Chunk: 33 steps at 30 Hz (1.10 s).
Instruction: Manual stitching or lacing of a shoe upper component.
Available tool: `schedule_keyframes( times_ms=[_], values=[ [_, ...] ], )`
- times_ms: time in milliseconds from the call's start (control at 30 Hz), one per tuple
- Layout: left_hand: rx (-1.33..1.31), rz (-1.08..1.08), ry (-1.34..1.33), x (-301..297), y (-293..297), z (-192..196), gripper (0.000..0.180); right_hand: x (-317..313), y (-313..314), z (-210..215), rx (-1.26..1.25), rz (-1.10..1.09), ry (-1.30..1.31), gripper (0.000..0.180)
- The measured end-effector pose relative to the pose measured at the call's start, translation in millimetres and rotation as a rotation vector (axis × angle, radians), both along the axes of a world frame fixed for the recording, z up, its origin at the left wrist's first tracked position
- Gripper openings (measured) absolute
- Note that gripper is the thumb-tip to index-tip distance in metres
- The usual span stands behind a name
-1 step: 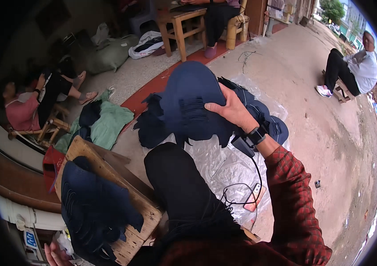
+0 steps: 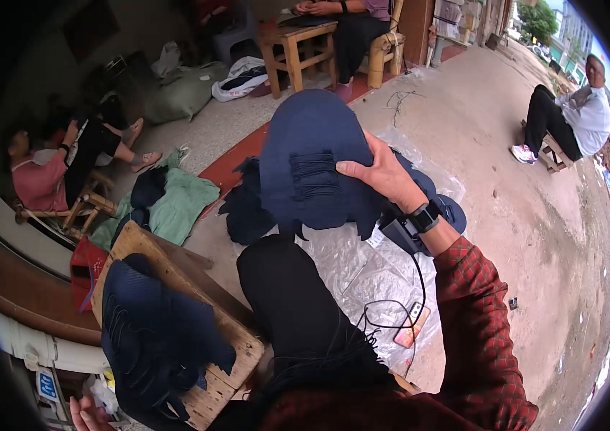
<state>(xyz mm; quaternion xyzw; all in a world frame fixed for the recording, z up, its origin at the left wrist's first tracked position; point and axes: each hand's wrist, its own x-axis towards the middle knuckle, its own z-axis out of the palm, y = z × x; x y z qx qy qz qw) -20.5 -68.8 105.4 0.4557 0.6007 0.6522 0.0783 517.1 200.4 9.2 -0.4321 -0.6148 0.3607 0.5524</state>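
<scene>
Right hand (image 2: 384, 176) pinches the dark navy cut fabric shoe-upper piece (image 2: 312, 169) by its three o'clock edge, lifted above the clear plastic sheet (image 2: 369, 269); it looks light, floppy, best held at edges; left hand (image 2: 86, 415) at seven o'clock, grip unclear

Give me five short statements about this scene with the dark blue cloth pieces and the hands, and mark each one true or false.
1. The right hand grips a dark blue cloth piece held up in the air. True.
2. The right wrist is bare. False: it wears a black watch.
3. A stack of dark blue pieces lies on a wooden board at the lower left. True.
4. The sleeve on the right arm is plain white. False: the sleeve is red and dark checked.
5. A clear plastic sheet is spread on the ground under the raised piece. True.
</scene>
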Motion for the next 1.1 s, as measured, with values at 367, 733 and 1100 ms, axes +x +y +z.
schedule_keyframes(
  times_ms=[367, 733, 1100],
  values=[
    [0.141, -1.168, -0.500, 58.6, 30.4, 35.1, 0.108, -164.0, -100.2, 162.3, -0.041, 0.739, 0.369, 0.059],
    [-0.108, -0.768, -0.877, 24.0, 60.3, 68.3, 0.042, -278.2, -57.0, 195.0, 0.005, 0.765, -0.110, 0.047],
    [-0.254, -0.733, -0.901, -18.1, 88.0, 31.6, 0.036, -325.1, -9.6, 145.3, -0.228, 0.666, -0.242, 0.056]
  ],
)
